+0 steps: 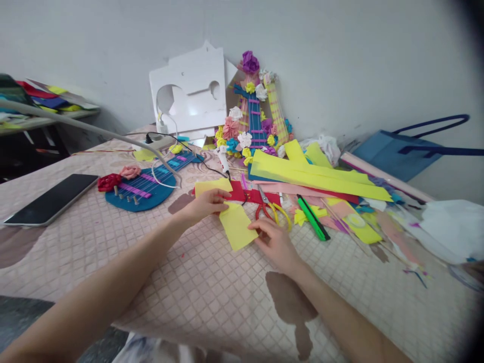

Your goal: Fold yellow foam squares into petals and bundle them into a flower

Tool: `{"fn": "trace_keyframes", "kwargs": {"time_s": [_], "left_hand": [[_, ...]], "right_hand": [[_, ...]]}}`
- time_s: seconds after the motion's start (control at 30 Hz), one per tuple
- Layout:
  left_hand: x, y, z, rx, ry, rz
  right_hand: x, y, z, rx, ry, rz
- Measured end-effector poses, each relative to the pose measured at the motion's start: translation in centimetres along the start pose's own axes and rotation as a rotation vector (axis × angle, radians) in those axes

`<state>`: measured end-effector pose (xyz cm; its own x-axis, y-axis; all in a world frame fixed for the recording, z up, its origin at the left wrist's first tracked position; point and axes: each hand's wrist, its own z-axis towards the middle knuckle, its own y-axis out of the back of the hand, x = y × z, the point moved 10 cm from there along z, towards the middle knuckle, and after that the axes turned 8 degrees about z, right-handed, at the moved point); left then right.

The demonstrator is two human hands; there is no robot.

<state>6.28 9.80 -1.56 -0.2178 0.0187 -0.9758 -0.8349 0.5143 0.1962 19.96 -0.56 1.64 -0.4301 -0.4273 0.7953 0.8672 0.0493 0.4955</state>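
curled right grip [276, 245] on yellow paper [236, 228]

"Where's the room, then?"
"Near side! Between the forearms [128, 272] the tabletop [200, 292] lies open, and a hand could slide straight through."
"And on the right?"
"Tight! Scissors [267, 202] just past the right hand [275, 244], green box cutter [312, 217] slanting beside them, yellow paper strips [313, 175] heaped behind."
"Left?"
"A narrow gap between the tablet [51, 199] and the blue paper guitar [161, 194], with a pale rod [91, 124] slanting across beyond!"
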Motion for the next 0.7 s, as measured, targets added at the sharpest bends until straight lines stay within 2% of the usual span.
{"fn": "trace_keyframes", "kwargs": {"time_s": [0.07,0.17,0.2,0.3,0.33,0.4,0.53,0.63,0.7], "left_hand": [[-0.9,0.7,-0.1,-0.100,-0.066,0.044],[-3.6,1.2,-1.6,-0.245,-0.252,0.284],[-4.5,0.6,-2.4,-0.227,-0.321,0.379],[-5.3,-3.6,-5.0,0.090,-0.500,0.594],[-5.3,-4.4,-6.1,0.122,-0.553,0.681],[-5.0,-5.2,-7.8,0.128,-0.625,0.835],[-4.7,-5.3,-10.1,0.049,-0.704,1.032],[-4.6,-5.7,-11.1,0.072,-0.740,1.104],[-4.3,-5.8,-11.4,0.098,-0.715,1.088]], "right_hand": [[0.2,-0.4,0.0,-0.010,0.025,-0.067],[0.3,-0.8,-0.1,-0.032,0.035,-0.130],[0.3,-0.9,-0.2,-0.031,0.036,-0.135],[0.6,-1.2,-0.2,-0.008,0.046,-0.103],[0.7,-1.3,-0.2,0.008,0.056,-0.082],[0.9,-1.7,-0.3,0.057,0.077,-0.041],[1.4,-2.6,-0.5,0.158,0.112,-0.001],[1.7,-3.1,-0.6,0.226,0.114,-0.001],[1.8,-3.3,-0.8,0.263,0.112,-0.001]]}}
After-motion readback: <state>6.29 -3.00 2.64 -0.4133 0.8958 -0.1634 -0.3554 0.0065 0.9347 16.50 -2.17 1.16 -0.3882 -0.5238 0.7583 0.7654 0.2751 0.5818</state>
